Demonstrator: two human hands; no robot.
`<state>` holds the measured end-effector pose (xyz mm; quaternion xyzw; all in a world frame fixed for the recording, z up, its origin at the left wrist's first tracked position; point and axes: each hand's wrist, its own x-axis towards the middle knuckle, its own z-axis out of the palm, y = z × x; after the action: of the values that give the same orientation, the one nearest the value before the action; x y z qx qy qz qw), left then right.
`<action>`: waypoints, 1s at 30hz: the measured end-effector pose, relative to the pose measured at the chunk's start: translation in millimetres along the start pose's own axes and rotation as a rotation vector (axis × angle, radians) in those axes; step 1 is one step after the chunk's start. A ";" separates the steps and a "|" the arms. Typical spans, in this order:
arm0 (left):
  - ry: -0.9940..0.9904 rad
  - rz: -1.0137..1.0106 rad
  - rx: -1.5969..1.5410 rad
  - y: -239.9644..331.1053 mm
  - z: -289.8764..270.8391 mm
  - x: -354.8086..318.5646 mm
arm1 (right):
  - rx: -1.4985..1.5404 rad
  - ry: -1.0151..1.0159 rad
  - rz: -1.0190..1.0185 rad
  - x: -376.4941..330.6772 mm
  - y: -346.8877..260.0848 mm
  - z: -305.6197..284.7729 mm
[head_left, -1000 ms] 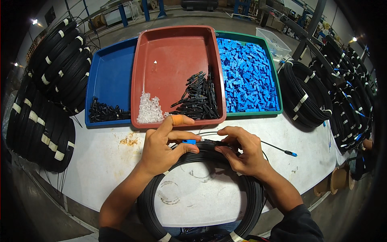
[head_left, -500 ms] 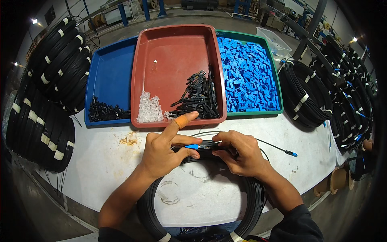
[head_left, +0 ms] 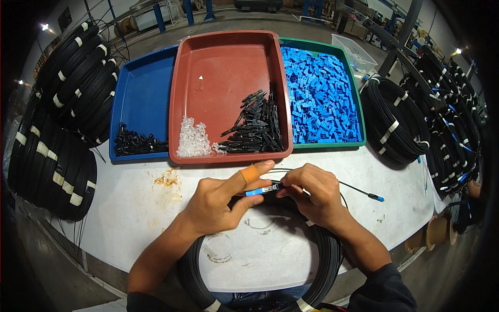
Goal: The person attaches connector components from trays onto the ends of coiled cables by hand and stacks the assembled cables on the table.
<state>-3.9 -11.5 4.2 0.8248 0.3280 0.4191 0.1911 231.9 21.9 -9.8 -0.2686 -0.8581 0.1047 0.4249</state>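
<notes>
Just above the far side of a black cable coil (head_left: 329, 255), both hands meet at a fibre connector (head_left: 254, 192) with a blue end and a dark, partly clear body. My left hand (head_left: 215, 203) has it between thumb and middle finger; the index finger, wrapped in an orange band, is stretched out above. At the connector's dark end, my right hand (head_left: 317, 195) pinches with thumb and fingertips; part of its grip is hidden. Another cable end with a blue-tipped connector (head_left: 376, 197) lies on the table to the right.
A red tray (head_left: 223, 156) holds clear small pieces (head_left: 192, 139) and black connector bodies (head_left: 254, 127). A blue tray (head_left: 143, 78) with black parts stands left, a green tray (head_left: 362, 130) of blue pieces right. Tied cable coils (head_left: 397, 122) flank the white table (head_left: 140, 208).
Both hands and the connector have shifted slightly right. The connector now tilts, its dark end higher, and the left fingers have loosened around it, showing more of its body.
</notes>
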 end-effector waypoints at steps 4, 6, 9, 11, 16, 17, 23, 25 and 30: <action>0.004 -0.058 -0.048 -3.0 1.2 -0.5 | 0.110 -0.021 -0.059 1.6 -1.2 0.4; 0.042 0.005 -0.036 -6.5 5.8 -2.4 | 0.123 -0.041 -0.084 2.6 -2.0 0.5; 0.202 -0.066 -0.112 1.2 5.3 3.5 | 0.103 -0.050 -0.053 -0.3 -1.0 -1.8; 0.179 -0.071 -0.079 -1.4 0.9 -1.9 | 0.106 -0.024 0.006 0.1 -3.9 -0.8; 0.174 0.028 -0.006 -8.7 3.0 -3.9 | 0.036 -0.025 0.025 2.6 -4.9 -2.9; 0.174 0.028 -0.006 -8.9 3.1 -3.9 | -0.047 -0.041 0.018 3.3 -4.6 -4.4; 0.192 0.056 -0.020 -11.2 2.8 -4.2 | 0.101 0.027 0.001 -0.6 -0.3 0.2; 0.179 0.068 -0.076 -11.8 2.4 -3.4 | 0.109 0.031 -0.054 -1.3 1.9 -0.3; 0.162 0.093 -0.073 -13.3 2.2 -4.8 | 0.146 0.019 -0.097 -1.2 3.3 1.6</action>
<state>-9.2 -5.5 -7.7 0.7949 0.2881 0.5048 0.1744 232.5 24.1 -12.9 -0.1960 -0.8562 0.1434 0.4561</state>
